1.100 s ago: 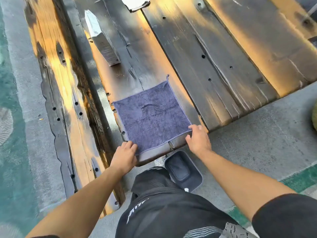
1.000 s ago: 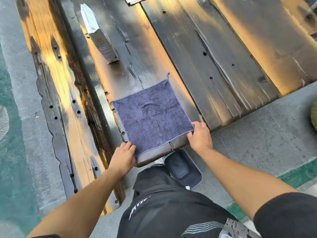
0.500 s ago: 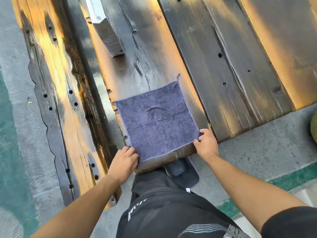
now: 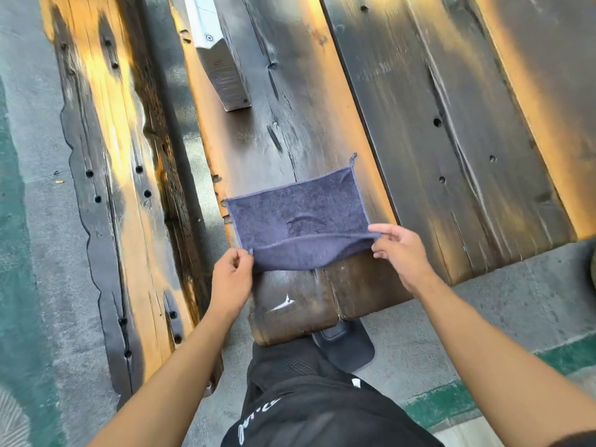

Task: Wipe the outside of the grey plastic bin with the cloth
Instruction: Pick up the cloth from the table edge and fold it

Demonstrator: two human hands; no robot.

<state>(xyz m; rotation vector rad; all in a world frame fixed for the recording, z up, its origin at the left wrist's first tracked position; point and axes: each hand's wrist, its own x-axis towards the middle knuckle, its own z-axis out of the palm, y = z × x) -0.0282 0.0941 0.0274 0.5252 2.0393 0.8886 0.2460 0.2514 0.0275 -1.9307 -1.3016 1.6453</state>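
Note:
A dark blue-grey cloth (image 4: pixel 296 217) lies on the near end of a dark wooden table plank (image 4: pixel 290 124). My left hand (image 4: pixel 230 279) pinches its near left corner and my right hand (image 4: pixel 401 253) pinches its near right corner. The near edge is lifted and folded back over the far half. The grey plastic bin (image 4: pixel 346 345) stands on the ground under the table's end, beside my leg; only part of its rim and inside shows.
A tall white and grey carton (image 4: pixel 221 62) lies on the plank beyond the cloth. A wooden bench (image 4: pixel 109 188) runs along the left. More planks (image 4: pixel 451 124) lie to the right. Concrete floor (image 4: pixel 516 304) with green paint surrounds everything. My black-trousered leg (image 4: pixel 306 398) is below.
Both hands gripped the cloth's near corners, lifted the near edge and carried it away from me, folding the cloth over itself. The camera moved closer to the table.

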